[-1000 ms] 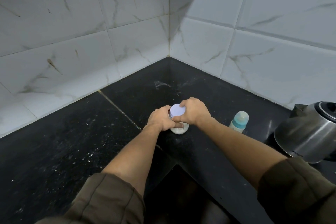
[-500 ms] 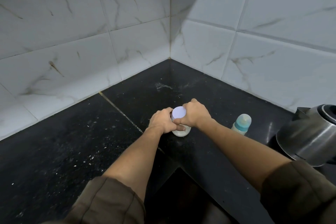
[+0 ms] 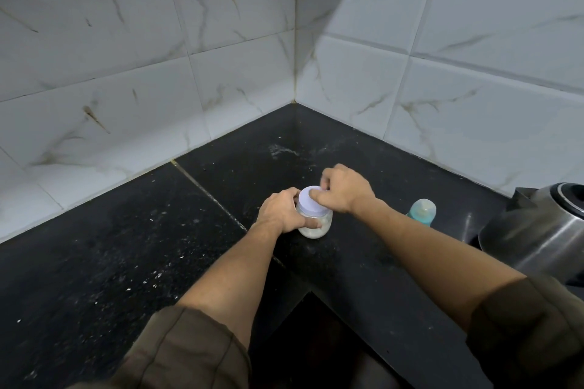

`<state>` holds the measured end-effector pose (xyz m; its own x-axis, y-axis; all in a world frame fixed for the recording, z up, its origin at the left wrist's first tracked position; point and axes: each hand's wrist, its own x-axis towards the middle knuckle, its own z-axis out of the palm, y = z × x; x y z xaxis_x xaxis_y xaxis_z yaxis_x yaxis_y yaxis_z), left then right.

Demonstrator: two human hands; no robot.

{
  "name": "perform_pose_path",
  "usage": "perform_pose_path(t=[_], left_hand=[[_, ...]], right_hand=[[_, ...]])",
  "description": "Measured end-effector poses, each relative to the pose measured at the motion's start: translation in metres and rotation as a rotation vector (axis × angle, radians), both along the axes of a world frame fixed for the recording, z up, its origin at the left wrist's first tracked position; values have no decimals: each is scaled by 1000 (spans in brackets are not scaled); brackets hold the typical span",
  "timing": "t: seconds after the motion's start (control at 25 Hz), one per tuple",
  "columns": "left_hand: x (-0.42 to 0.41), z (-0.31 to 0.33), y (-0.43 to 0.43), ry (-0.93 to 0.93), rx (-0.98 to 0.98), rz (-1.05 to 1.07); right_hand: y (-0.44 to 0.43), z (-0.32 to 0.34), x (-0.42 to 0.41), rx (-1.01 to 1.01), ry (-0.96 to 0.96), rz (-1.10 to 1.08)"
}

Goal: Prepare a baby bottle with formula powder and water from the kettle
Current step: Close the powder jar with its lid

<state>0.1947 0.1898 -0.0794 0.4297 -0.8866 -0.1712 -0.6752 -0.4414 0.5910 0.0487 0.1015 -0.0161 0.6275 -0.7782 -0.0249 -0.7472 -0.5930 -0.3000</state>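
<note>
My left hand (image 3: 282,210) is wrapped around the side of the small clear formula jar (image 3: 316,221), which stands on the black counter (image 3: 126,262) near the tiled corner, pale powder showing through its wall. My right hand (image 3: 343,188) is closed on the jar's white lid (image 3: 311,200), fingers curled over its far rim and thumb on top. The baby bottle (image 3: 422,211) with its teal collar stands just right of my right wrist, and the steel kettle (image 3: 534,230) sits beyond it at the right edge.
</note>
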Motion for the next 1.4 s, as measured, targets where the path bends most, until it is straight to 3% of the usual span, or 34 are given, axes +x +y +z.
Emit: perform_pose_path(t=[0.12, 0.36, 0.44, 0.56, 0.76, 1.08, 1.4], left_hand=[[0, 1, 0, -19, 10, -9], [0, 3, 0, -19, 12, -8], [0, 6, -1, -37, 28, -17], [-1, 9, -1, -59, 46, -30], [-3, 7, 1, -86, 27, -10], [-5, 13, -6, -47, 67, -37], [-34, 44, -62, -44, 16, -177]], right_hand=[[-1, 1, 6, 166, 120, 187], [3, -7, 7, -100, 129, -29], [1, -6, 9, -12, 91, 85], [2, -4, 15, 78, 228, 238], [10, -14, 24, -49, 227, 119], [4, -10, 25, 27, 200, 42], [-88, 29, -63, -97, 100, -234]])
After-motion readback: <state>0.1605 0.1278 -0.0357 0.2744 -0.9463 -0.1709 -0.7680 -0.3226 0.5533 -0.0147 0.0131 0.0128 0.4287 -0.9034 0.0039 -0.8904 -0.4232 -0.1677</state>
